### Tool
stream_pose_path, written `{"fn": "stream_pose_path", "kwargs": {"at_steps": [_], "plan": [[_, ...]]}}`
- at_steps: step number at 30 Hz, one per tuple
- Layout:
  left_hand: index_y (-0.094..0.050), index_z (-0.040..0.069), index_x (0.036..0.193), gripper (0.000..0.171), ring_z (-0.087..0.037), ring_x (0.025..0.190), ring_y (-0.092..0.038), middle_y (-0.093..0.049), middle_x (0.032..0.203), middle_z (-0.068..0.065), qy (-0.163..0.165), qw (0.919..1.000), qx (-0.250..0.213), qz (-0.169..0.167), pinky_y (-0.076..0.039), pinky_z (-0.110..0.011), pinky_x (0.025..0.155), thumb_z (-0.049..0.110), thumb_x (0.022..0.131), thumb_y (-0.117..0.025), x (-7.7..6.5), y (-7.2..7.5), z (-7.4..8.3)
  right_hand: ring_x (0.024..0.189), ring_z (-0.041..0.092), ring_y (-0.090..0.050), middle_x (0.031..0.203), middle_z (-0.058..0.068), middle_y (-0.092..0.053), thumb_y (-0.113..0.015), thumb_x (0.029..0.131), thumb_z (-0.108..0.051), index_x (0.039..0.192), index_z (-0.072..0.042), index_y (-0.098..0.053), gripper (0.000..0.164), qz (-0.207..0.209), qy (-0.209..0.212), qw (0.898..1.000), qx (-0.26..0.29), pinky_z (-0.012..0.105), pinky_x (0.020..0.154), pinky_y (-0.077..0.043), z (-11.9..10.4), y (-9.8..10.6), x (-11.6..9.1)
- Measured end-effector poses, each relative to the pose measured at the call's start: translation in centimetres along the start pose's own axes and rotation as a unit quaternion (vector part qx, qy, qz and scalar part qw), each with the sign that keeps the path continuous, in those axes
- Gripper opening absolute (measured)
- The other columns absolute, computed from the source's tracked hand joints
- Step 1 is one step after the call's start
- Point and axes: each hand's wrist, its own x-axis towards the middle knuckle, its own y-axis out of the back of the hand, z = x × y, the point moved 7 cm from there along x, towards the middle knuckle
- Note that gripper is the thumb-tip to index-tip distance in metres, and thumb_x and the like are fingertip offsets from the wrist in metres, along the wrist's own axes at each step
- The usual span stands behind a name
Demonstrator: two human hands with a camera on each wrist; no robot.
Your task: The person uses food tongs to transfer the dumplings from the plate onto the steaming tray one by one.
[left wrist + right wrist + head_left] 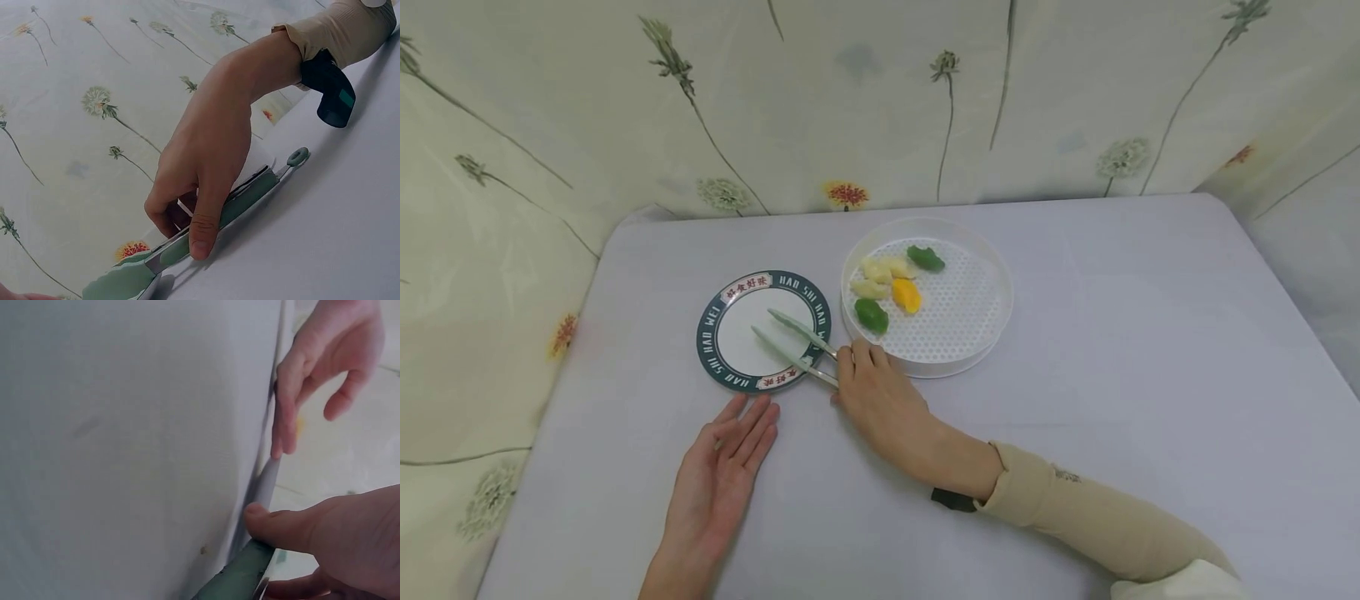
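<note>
My right hand (pixel 887 408) grips kitchen tongs (pixel 799 332) with pale green tips and green-padded handles. The parted tips are over the white middle of a round plate (pixel 707 343) with a dark green lettered rim. In the left wrist view the thumb (pixel 203 237) lies along one arm of the tongs (pixel 122 281). My left hand (pixel 718 475) is palm up with straight fingers, fingertips right at the plate's near rim. Beside the plate stands a round white perforated tray (pixel 966 308). Dumpling-shaped pieces lie in it: two green (pixel 872 316), one yellow (pixel 906 296) and several cream (pixel 871 289).
A pale cloth covers the table (pixel 1120 333). Behind it and at the left hangs a curtain (pixel 1037 108) printed with flowers. A dark band (pixel 328 87) is on my right wrist, below a beige sleeve (pixel 1097 517).
</note>
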Motion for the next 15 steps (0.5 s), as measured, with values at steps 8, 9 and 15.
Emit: {"fn": "stream_pose_path", "kwargs": {"at_steps": [8,9,15], "plan": [[-0.011,0.011,0.173,0.063,-0.023,0.161,-0.038,-0.03,0.175,-0.014,0.001,0.9999,-0.002,-0.014,-0.033,-0.031,0.137,0.019,0.114,-0.032,0.2,-0.3,0.0,0.086,0.024,-0.055,0.098,0.011,-0.057,-0.073,0.1,-0.044,0.122,0.004,-0.057,0.055,0.009,-0.014,1.0,-0.006,0.029,0.073,-0.056,0.4,-0.3,-0.4],[-0.011,0.011,0.173,0.063,-0.024,0.161,-0.038,-0.03,0.175,-0.014,0.002,0.9999,-0.003,-0.015,-0.033,-0.031,0.137,0.019,0.114,-0.032,0.3,-0.3,-0.1,0.085,0.024,-0.055,0.098,0.011,-0.057,-0.073,0.099,-0.046,0.122,0.004,-0.057,0.057,0.017,-0.012,1.0,-0.015,0.029,0.073,-0.056,0.5,-0.2,-0.5],[-0.002,0.012,0.174,0.068,-0.026,0.161,-0.038,-0.028,0.176,-0.013,-0.001,1.0,0.005,-0.001,-0.03,-0.034,0.138,0.018,0.113,-0.032,0.1,0.3,0.1,0.08,0.025,-0.058,0.097,0.008,-0.058,-0.065,0.102,-0.056,0.12,-0.005,-0.06,0.054,0.092,-0.019,0.995,-0.028,0.032,0.065,-0.052,1.2,1.5,-2.3]]}}
